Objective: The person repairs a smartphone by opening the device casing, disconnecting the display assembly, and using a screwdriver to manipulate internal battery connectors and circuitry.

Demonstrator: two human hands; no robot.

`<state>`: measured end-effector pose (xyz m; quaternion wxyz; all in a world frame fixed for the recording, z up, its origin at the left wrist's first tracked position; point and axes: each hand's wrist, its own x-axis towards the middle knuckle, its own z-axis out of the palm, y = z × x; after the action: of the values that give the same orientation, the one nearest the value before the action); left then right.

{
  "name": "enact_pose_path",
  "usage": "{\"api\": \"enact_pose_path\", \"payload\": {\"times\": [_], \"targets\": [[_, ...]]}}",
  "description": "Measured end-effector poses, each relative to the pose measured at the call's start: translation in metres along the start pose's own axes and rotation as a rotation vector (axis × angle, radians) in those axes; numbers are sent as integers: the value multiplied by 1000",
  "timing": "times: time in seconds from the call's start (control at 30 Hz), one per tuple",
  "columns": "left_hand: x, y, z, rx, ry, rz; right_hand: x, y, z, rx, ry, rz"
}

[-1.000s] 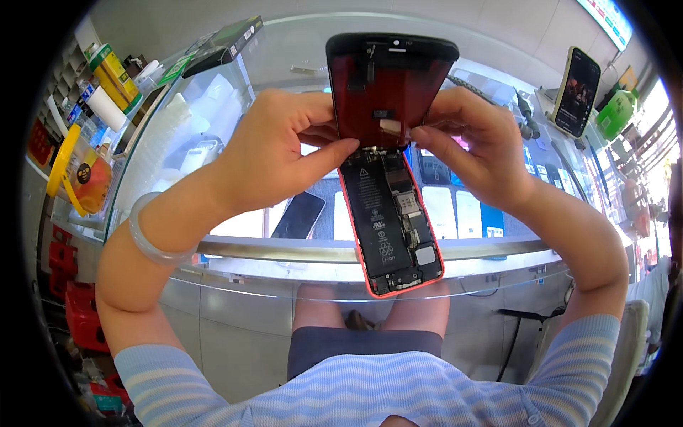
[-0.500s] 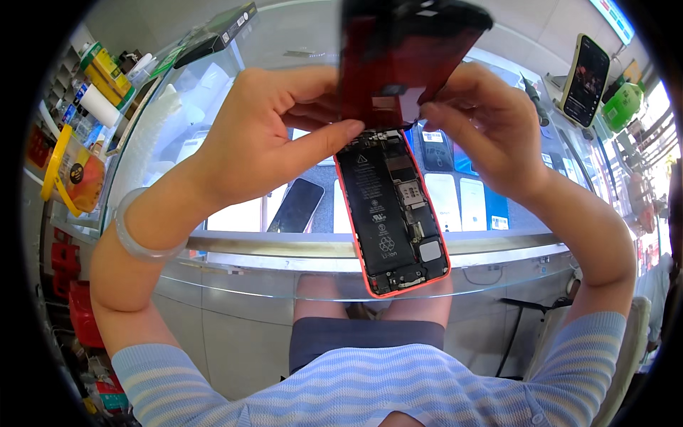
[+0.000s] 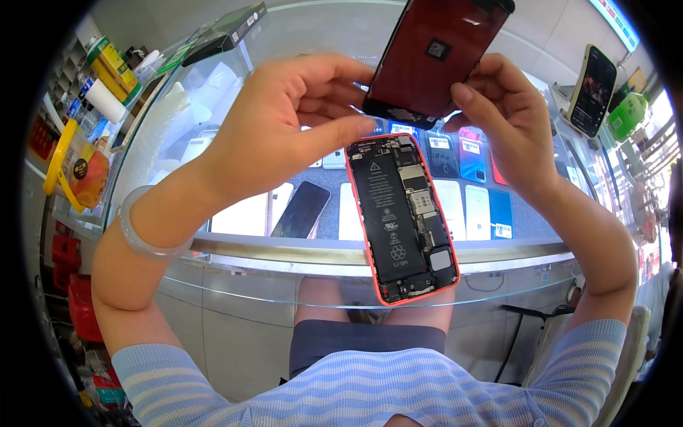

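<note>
A phone screen panel [image 3: 445,60] is raised and tilted above the open phone, its dark red back toward me. My right hand [image 3: 501,117] pinches the panel's lower right edge between thumb and fingers. At the panel's lower left edge is my left hand [image 3: 302,107]; its fingertips pass partly behind the panel, and its thumb is held apart, close to the phone's top end. The opened phone [image 3: 402,220] lies on the glass in a coral-red frame. Its black battery [image 3: 388,213], silver shielded parts and small connectors are exposed.
Beneath the glass counter [image 3: 284,250] several phones are laid out, including a black phone [image 3: 302,210]. A propped phone [image 3: 589,92] and a green bottle [image 3: 627,116] stand at right. A yellow-rimmed tub [image 3: 82,164], white roll [image 3: 105,103] and black box [image 3: 224,32] are at left.
The screen panel has moved up and right, away from the opened phone, showing the phone's top end. The right hand has moved slightly right with it; the whole view has shifted a little.
</note>
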<state>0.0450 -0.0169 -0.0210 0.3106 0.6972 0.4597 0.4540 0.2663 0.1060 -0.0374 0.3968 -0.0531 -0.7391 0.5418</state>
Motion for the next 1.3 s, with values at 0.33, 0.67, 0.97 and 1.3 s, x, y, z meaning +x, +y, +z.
{"api": "enact_pose_path", "payload": {"times": [0.33,0.67,0.97,1.3], "targets": [[9,-14,-18,-87,245,166,2,-4,0,44,53,-15],[1,-13,-26,-187,244,345,-3,-11,6,-468,-52,-168],[-1,-2,7,-241,-6,103,-6,-8,21,38,-90,8],[0,1,-1,343,29,287,-5,-7,13,-282,-151,32]]}}
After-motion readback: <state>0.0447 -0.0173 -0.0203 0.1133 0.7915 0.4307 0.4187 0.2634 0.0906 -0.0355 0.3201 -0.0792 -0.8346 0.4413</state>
